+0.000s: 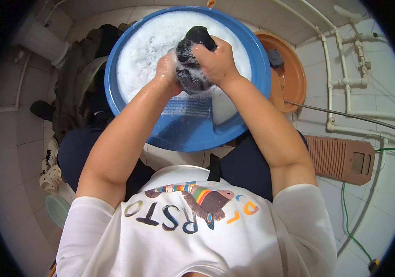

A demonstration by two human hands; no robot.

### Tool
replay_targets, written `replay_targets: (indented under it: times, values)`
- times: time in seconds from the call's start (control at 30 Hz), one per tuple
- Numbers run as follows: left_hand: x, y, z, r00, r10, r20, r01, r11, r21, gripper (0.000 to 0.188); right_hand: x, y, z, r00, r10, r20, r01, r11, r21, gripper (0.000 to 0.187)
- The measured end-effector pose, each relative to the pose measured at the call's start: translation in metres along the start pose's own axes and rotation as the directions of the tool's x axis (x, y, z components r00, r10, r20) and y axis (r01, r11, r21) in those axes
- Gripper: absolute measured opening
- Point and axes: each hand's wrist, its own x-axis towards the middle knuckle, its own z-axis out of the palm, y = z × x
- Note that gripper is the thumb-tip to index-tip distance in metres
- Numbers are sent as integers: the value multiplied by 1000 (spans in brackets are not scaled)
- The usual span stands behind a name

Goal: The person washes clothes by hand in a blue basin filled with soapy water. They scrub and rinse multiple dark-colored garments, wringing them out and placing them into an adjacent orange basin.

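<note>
Above a large blue basin (pixel 179 142), I hold a bunched, wet black cloth (pixel 191 60) streaked with suds. What kind of garment it is I cannot make out. My left hand (pixel 166 73) grips its left side, its fingers mostly hidden behind the cloth. From the right, my right hand (pixel 219 61) wraps round it with bent fingers, the thumb side toward the middle. Thick white foam (pixel 143 51) fills much of the basin. Below my hands shows the ribbed blue washboard surface (pixel 186 107) of the basin, partly wet with suds.
Dark clothes (pixel 78 83) lie heaped left of the basin. An orange-brown basin (pixel 299 87) with a dark grey object (pixel 275 58) stands at the right. Nearer are a brown washboard (pixel 338 158) and a green cord (pixel 350 233). White pipes (pixel 329 87) line the right wall; pale clogs (pixel 50 178) lie left.
</note>
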Motion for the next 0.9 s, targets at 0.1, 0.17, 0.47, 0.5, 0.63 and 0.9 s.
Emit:
replay_targets:
  times: [0.1, 0.17, 0.47, 0.5, 0.63, 0.9]
  values:
    - [2, -1, -3, 1000, -26, 7, 26, 999, 46, 27, 0, 7, -3, 997, -73, 20, 75, 991, -112, 31]
    - [4, -1, -6, 1000, -28, 5, 27, 994, 109, 29, -1, 9, -1, 992, -128, 2, 127, 983, -134, 31]
    - [22, -7, -15, 987, 72, -144, -42, 979, 201, 31, -5, 14, -8, 980, -196, -42, 175, 937, -303, 38]
    - [24, -7, -13, 986, 100, -135, -69, 973, 220, 33, 0, 40, -7, 994, -45, -97, 26, 980, -196, 42]
    - [16, 5, -5, 974, 189, -124, -131, 918, 375, 48, 16, 52, -29, 834, 517, -195, -419, 821, 387, 51]
    - [2, 16, -4, 951, 295, 88, -265, 639, 722, 68, 31, 27, -180, 701, 543, -463, 106, 562, 820, 65]
